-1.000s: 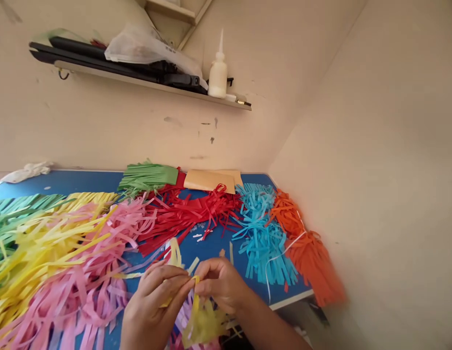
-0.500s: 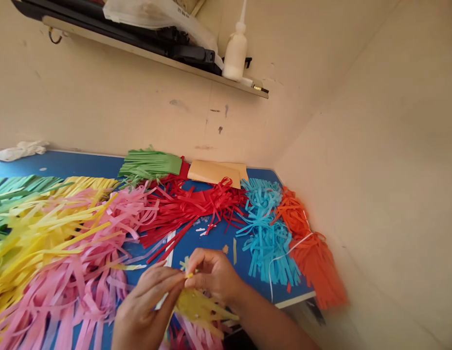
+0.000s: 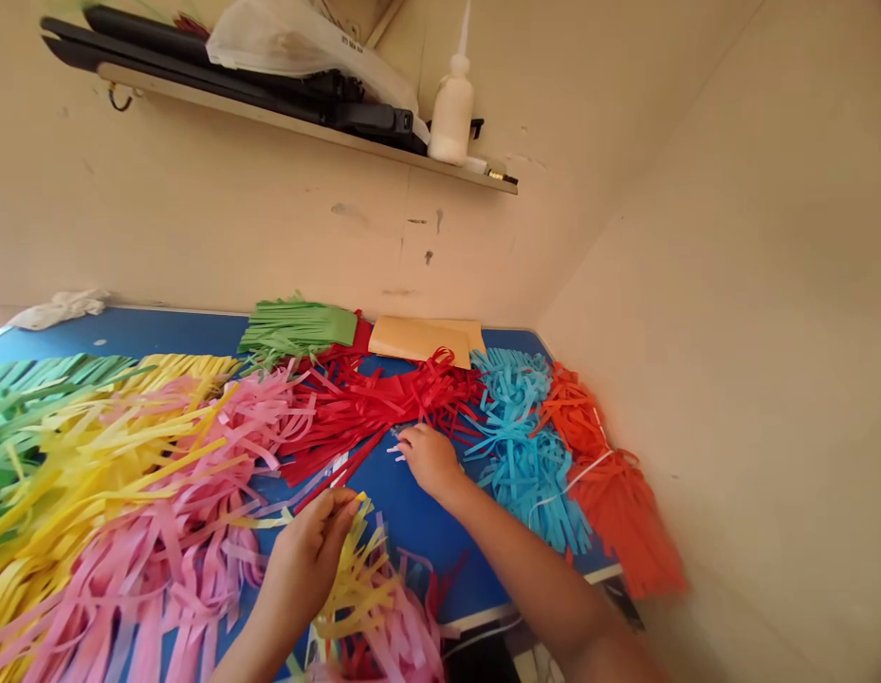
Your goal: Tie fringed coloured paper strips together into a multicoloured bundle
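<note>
From my head view, my left hand (image 3: 312,541) pinches the top of a yellow, thin-stripped paper fringe (image 3: 361,599), nearer me than the shiny red fringed-paper pile (image 3: 390,394). My right hand (image 3: 430,460) meets small whitish slips (image 3: 398,458) just before that pile; whether it grips one, I cannot tell. A loosened left pinch could let the fringe slip and tangle with the pink paper strips (image 3: 412,626) below.

Two in play: one bare left hand (image 3: 308,545), one bare right hand (image 3: 430,460)! Near centre, one bunch of pale yellow strips (image 3: 361,583). On the right, that's two: one sky-blue fringed heap (image 3: 515,432), one orange fringed heap (image 3: 621,522), one thin white cord (image 3: 588,468). Far side, one bright-green fringed stack (image 3: 298,325), one crumpled white cloth (image 3: 63,308). Above, one long beige shelf (image 3: 269,120), one white plastic nozzle bottle (image 3: 451,114)!
</note>
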### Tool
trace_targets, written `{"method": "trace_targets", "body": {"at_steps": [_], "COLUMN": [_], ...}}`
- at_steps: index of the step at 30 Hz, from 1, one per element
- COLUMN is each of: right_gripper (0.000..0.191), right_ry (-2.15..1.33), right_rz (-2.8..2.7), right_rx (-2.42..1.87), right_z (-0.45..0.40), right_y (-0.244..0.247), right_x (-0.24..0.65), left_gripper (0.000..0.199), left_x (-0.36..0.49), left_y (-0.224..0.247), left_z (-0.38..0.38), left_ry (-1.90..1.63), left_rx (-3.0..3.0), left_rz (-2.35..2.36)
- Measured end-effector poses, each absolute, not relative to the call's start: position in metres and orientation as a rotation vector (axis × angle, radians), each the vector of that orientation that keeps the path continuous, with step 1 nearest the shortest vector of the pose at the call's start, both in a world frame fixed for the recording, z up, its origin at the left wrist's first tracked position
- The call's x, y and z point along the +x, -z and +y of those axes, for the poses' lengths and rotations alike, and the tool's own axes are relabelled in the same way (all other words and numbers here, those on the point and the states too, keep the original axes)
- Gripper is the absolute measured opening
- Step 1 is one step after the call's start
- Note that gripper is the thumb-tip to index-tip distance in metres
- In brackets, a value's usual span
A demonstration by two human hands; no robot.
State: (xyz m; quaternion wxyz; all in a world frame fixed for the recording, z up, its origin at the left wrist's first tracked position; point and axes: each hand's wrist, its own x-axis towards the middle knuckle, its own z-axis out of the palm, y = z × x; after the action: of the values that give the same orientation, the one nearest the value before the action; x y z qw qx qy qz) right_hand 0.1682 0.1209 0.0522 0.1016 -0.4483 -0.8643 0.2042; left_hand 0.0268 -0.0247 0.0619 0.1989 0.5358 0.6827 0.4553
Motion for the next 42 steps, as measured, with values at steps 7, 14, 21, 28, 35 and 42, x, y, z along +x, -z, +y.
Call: {"method": "trace_targets", "body": {"at_steps": [7,14,21,28,35,42], "right_gripper": [0.03,0.022,0.007,0.006,0.006,0.004], "right_ry": [-1.644,-1.542,-1.326,-1.129,-1.259,-1.453], "right_rz": [-1.44,-1.337,-1.561,-1.771,-1.709,-1.609], "right_rx": [-0.932,-1.037,-1.016,-0.923,-0.854,-0.725], "right_z": [0.041,0.022,0.013,0.014,0.018,0.017], "right_y": [-0.055,-0.059,-0.068,-0.076,-0.076,-0.069], "right_x": [0.213,0.22,0.227,0.233,0.236,0.237], "left_gripper": [0.035,0.031,0.031,0.028,0.017,0.024], "left_x": [0.049,0.065,0.066,0.063,0.065,0.069], "left_y": [-0.069,-0.079,-0.084,-0.088,-0.086,-0.08], "left_z": [-0.027,-0.031,-0.035,-0.042,-0.047,-0.048], "left_ry": [-1.208,-1.186,-1.133,-1.019,-1.016,-0.982], "left_rx": [1.426,1.6,1.976,2.173,1.886,1.767], "left_rz": [1.737,1.722,1.737,1.654,1.638,1.688]}}
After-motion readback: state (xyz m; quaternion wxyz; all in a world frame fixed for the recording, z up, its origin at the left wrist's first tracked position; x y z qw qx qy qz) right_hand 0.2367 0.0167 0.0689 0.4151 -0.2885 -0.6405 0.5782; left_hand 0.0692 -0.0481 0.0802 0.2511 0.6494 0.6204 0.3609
